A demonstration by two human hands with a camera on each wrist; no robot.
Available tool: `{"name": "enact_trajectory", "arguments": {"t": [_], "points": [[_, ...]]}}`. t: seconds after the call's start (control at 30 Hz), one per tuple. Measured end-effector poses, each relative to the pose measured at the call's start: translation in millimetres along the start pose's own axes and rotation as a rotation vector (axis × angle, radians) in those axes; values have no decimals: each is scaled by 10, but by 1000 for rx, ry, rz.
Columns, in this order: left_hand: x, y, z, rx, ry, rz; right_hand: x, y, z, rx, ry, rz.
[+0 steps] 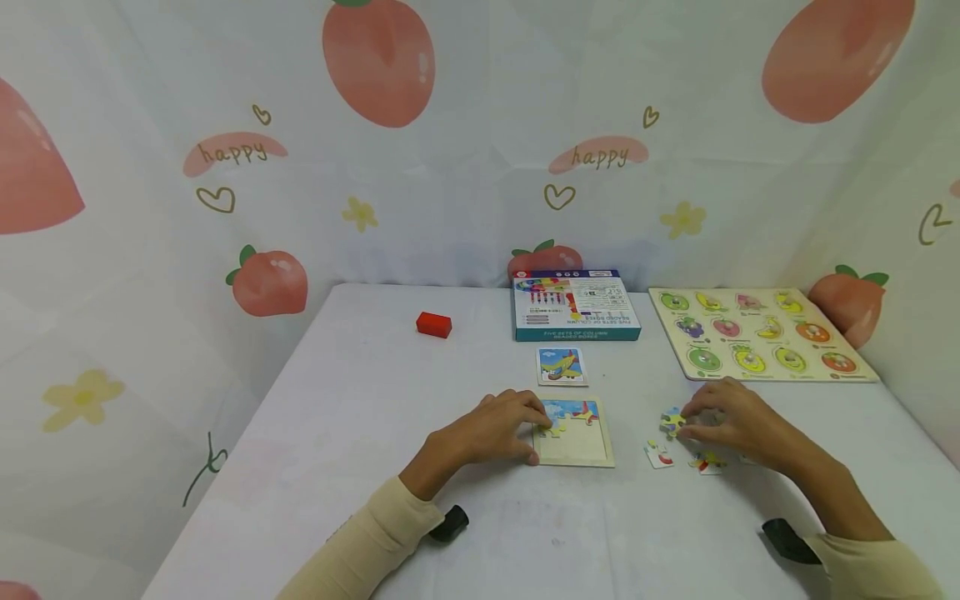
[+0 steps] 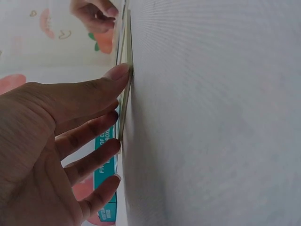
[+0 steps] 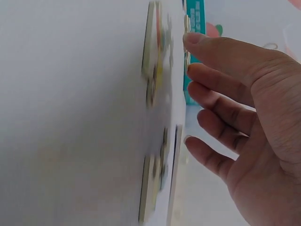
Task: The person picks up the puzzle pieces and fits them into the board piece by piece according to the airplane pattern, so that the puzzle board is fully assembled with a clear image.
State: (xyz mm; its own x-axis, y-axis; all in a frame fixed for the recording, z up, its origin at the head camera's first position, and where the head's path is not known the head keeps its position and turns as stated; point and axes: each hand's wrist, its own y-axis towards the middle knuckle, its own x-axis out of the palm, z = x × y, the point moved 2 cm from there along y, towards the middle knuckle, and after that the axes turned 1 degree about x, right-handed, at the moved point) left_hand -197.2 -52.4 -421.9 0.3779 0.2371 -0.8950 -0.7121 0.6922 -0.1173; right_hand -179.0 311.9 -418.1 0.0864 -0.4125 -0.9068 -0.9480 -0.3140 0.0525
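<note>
A shallow wooden puzzle tray (image 1: 573, 454) lies on the table, with joined sky-and-plane pieces along its top and left. My left hand (image 1: 501, 427) rests at its left side. The thumb (image 2: 117, 71) touches the tray's edge, and the other fingers spread out fairly straight. To the right, my right hand (image 1: 738, 421) pinches a jigsaw piece (image 1: 672, 423) between thumb and index finger, the remaining fingers loosely bent. Below that hand lie loose jigsaw pieces, one white and red (image 1: 659, 455), another yellow and red (image 1: 707, 462).
A small plane picture (image 1: 562, 367) lies just behind the tray. Farther back is a flat teal-edged box (image 1: 576, 308). A fruit puzzle board (image 1: 765, 333) occupies the back right, and a red block (image 1: 434, 325) sits at the back left. A printed curtain hangs behind.
</note>
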Motion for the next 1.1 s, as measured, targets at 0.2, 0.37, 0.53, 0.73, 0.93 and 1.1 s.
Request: {"name": "enact_trajectory", "arguments": {"t": [0.2, 0.37, 0.53, 0.73, 0.93, 1.1], "points": [[0, 1, -4, -3, -4, 0, 72, 112, -183, -29, 18, -4], [-3, 4, -6, -7, -6, -3, 125, 224, -341, -74, 14, -18], [-4, 9, -12, -5, -7, -4, 192, 324, -491, -109, 11, -39], [-2, 11, -16, -3, -5, -3, 303, 436, -638, -164, 7, -81], [0, 13, -25, -6, -22, -3, 399, 520, -770, -212, 14, -110], [-3, 14, -33, 3, -30, -2, 465, 583, -856, -250, 0, -117]]}}
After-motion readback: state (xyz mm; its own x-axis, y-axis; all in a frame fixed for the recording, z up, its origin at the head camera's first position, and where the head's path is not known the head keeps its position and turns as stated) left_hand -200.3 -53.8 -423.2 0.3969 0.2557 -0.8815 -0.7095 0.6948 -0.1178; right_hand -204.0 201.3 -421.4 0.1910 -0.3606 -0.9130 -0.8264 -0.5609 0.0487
